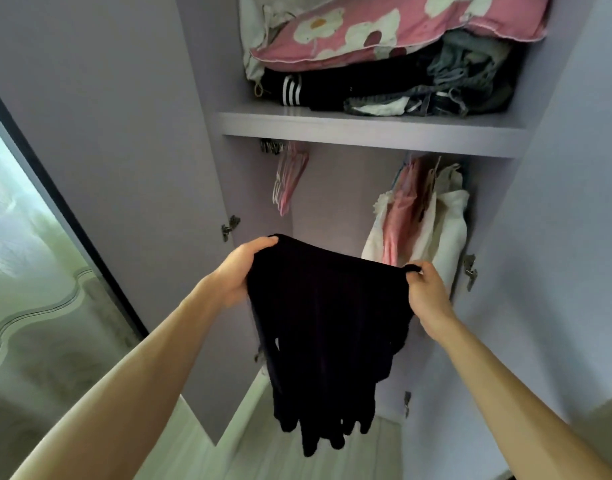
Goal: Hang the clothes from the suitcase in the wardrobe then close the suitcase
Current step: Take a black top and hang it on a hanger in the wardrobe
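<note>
I hold a black garment (325, 323) spread out in front of the open wardrobe (366, 128). My left hand (240, 271) grips its top left edge and my right hand (427, 292) pinches its top right corner. The cloth hangs down in loose folds between my arms. Under the wardrobe shelf, a bunch of empty pink hangers (289, 178) hangs at the left, and white and pink clothes (425, 220) hang at the right. The suitcase is out of view.
The shelf above holds a pink flowered pillow (384, 26) on top of folded dark clothes and jeans (418, 88). The wardrobe doors stand open on both sides, left door (107, 150) and right door (567, 237). A frosted glass panel (23, 254) is at far left.
</note>
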Available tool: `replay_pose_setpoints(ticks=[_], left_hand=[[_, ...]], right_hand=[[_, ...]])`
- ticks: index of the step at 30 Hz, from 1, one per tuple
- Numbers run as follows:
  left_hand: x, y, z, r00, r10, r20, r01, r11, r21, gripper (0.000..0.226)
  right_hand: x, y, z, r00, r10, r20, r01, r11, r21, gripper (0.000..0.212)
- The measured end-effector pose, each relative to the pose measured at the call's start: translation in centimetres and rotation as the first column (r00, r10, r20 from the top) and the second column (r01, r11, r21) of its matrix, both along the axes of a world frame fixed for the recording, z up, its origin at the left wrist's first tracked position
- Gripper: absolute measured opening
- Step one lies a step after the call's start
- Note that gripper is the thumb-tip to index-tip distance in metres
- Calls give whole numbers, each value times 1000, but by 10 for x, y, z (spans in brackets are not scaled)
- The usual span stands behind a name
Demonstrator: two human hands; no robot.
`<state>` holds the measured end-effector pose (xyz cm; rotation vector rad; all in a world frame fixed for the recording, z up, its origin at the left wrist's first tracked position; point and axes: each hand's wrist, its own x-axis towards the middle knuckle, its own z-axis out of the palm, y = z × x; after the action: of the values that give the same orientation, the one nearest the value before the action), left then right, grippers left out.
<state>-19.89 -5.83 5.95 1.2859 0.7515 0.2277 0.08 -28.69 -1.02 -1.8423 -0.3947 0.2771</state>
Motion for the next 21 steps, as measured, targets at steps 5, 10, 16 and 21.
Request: replay_pose_setpoints(ticks=[5, 10, 16, 21], left_hand=[[13, -7, 6, 1000, -28, 6, 27, 982, 186, 38], [23, -15, -4, 965, -57, -258, 229, 669, 707, 59], [42, -10, -25, 924, -187, -334, 374, 622, 687, 91], [51, 25, -29, 950, -137, -279, 309, 503, 807, 23]], right_hand=[[5, 19, 6, 995, 71, 75, -70, 997, -16, 23], [2, 44, 21, 952, 303, 51, -303, 953, -12, 37], [-5, 86, 45, 856, 485, 175, -488, 872, -31, 13], [1, 120, 47, 870, 475, 135, -471, 880, -62, 11]])
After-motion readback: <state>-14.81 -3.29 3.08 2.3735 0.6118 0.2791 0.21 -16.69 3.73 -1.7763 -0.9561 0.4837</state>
